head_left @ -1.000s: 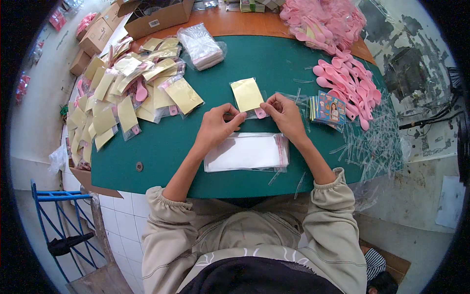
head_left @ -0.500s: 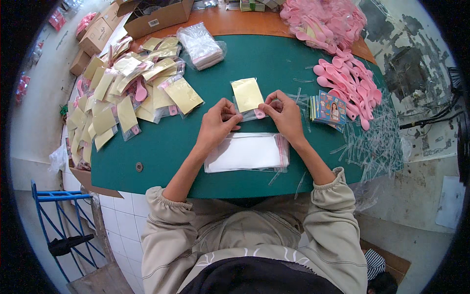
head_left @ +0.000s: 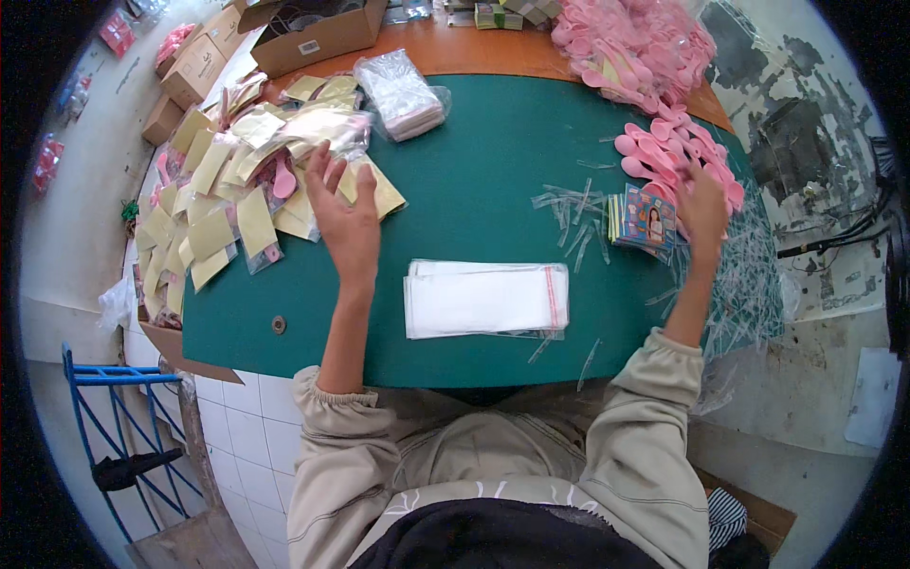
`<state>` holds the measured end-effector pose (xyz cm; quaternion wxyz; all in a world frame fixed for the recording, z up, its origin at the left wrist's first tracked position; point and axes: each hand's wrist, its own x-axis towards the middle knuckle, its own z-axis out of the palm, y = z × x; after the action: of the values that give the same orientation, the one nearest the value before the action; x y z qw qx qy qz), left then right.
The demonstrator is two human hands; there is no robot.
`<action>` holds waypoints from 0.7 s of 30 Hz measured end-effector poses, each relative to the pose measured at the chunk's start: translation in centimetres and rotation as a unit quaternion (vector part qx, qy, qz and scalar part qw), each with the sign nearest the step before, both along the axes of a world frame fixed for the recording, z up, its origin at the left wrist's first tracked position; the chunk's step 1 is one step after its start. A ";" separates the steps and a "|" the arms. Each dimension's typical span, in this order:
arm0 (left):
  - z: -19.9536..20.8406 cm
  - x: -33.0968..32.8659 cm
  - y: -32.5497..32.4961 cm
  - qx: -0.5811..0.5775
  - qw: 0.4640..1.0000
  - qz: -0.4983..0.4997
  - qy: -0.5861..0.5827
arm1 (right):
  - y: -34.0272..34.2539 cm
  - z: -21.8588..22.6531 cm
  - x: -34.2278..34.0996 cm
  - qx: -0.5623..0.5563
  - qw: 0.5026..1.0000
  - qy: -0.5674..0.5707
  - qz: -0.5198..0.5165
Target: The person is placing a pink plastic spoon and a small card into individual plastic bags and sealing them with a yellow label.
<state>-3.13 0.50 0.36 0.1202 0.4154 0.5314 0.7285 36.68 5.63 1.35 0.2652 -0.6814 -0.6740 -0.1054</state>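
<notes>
My left hand (head_left: 347, 226) is raised at the edge of a heap of clear packets (head_left: 254, 220), its fingers spread and holding nothing. The packets contain yellowish cards and pink spoons. On the right, my right hand (head_left: 703, 211) reaches to a pile of loose pink spoons (head_left: 654, 147); motion smears its fingers, so their grip is unclear. Just left of that hand lies a small stack of printed cards (head_left: 646, 220). A stack of flat clear bags (head_left: 483, 302), white-looking with a reddish strip at the right end, rests on the green table mat in front of me.
Thin clear plastic strips (head_left: 735, 284) litter the right side, with more (head_left: 580, 213) beside the cards. A wrapped bundle of clear bags (head_left: 403, 100) sits farther back. Behind are an open cardboard box (head_left: 318, 43) and a large bag of pink spoons (head_left: 635, 47). A round disc (head_left: 279, 324) lies front left.
The packet with the yellowish card has left my hands at the centre. My left hand has moved left to the packet heap and opened; my right hand has moved right to the spoons.
</notes>
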 end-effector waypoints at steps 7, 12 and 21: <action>-1.6 5.7 -3.1 -0.154 0.822 -0.381 0.395 | -0.7 -1.1 3.3 -0.230 0.967 -0.047 -0.100; -1.9 5.7 -2.3 -0.190 0.793 -0.454 0.359 | -1.1 -0.3 3.2 -0.065 0.997 0.036 -0.024; -0.2 5.2 -2.0 -0.262 0.824 -0.440 0.242 | -3.3 2.0 -9.0 0.042 0.918 0.330 0.214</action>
<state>2.07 -1.46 0.15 0.4002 0.7208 0.4752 0.3074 27.68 2.30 3.36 0.5178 -0.5049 -0.6727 0.1565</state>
